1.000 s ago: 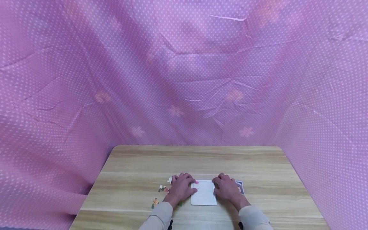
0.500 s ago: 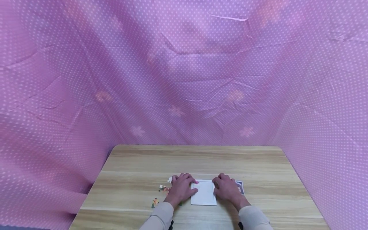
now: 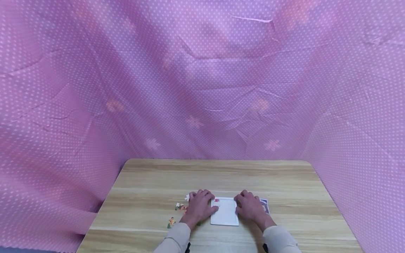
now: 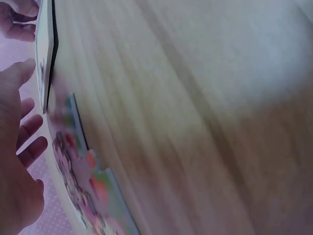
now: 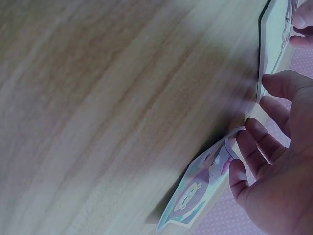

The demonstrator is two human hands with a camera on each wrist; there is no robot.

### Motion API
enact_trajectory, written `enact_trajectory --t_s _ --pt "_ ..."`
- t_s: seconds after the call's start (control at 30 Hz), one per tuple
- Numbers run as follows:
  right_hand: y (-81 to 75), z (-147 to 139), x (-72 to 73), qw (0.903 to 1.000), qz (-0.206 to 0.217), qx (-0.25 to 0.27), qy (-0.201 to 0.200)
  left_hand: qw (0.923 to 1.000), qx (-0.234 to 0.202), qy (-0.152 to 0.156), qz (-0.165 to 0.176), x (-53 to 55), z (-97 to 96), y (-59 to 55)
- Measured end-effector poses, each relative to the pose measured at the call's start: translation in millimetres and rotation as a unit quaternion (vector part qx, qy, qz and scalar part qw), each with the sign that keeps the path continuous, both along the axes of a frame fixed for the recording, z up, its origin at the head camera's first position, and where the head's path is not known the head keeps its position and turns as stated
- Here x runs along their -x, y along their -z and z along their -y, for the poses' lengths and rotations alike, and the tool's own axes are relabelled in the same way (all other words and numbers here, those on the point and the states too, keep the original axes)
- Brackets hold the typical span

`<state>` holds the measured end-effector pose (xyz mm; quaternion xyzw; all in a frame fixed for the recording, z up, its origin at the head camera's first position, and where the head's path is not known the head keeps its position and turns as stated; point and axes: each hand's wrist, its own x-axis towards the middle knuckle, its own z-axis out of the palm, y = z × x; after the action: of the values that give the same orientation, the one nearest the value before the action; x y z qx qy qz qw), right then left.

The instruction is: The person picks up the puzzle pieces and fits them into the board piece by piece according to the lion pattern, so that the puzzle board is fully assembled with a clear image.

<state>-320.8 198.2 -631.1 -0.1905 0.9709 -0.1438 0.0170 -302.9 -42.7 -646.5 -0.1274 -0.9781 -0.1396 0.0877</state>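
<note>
Two-sided tray, head view: A white rectangular puzzle tray (image 3: 225,216) lies flat on the wooden table (image 3: 142,179), between both hands; a small pink print (image 3: 217,200) shows in its far left corner.
Hands, head view: The left hand (image 3: 198,207) and the right hand (image 3: 249,209) are at opposite sides of the tray, thumbs pointing inward.
Jigsaw pieces (image 3: 171,222), head view: Several coloured ones lie left of the left hand, partly hidden by it.
Left fingers, left wrist view: They are apart and softly bent; whether the thumb touches the tray, I cannot tell.
Right fingers, right wrist view: The thumb is at the tray's rim; the others are loosely bent, beside a picture card (image 5: 198,183).
</note>
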Motion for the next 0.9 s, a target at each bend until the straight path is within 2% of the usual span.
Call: enact_trajectory --t_s 0.47,0.9 --pt "1.6 -2.7 -3.6 1.0 -0.002 0.001 -0.007 0.9992 -0.022 -0.033 0.0 -4.3 26.5 -5.9" --pt "3.5 -6.4 -9.8 1.0 0.003 0.001 -0.008 0.9953 -0.053 -0.08 0.011 -16.3 45.2 -2.3"
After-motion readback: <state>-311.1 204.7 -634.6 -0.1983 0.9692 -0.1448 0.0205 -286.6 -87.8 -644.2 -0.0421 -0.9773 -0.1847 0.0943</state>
